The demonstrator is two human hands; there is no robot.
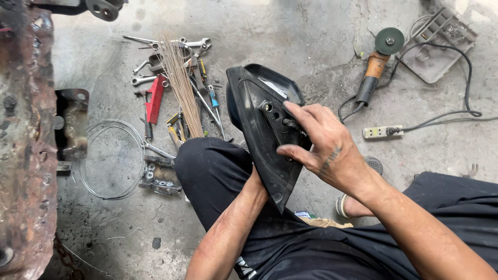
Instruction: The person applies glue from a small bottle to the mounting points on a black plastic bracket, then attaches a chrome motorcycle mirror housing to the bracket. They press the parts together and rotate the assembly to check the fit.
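A black plastic mirror housing (258, 111) rests upright on my knee, its hollow back toward me. My right hand (321, 145) lies over its right side, fingers and thumb pinched on a small dark screwdriver-like tool at a hole in the housing. My left hand is hidden behind the housing's lower part; only the left forearm (231, 228) shows, reaching up to it, apparently supporting the housing from below.
Wrenches, screwdrivers, a red-handled tool (155, 98) and a bundle of thin rods (181, 85) lie on the concrete floor to the left, by a wire coil (111, 158). An angle grinder (376, 62), power strip (381, 132) and grey panel (438, 44) lie right. Rusty metal (23, 145) borders the left.
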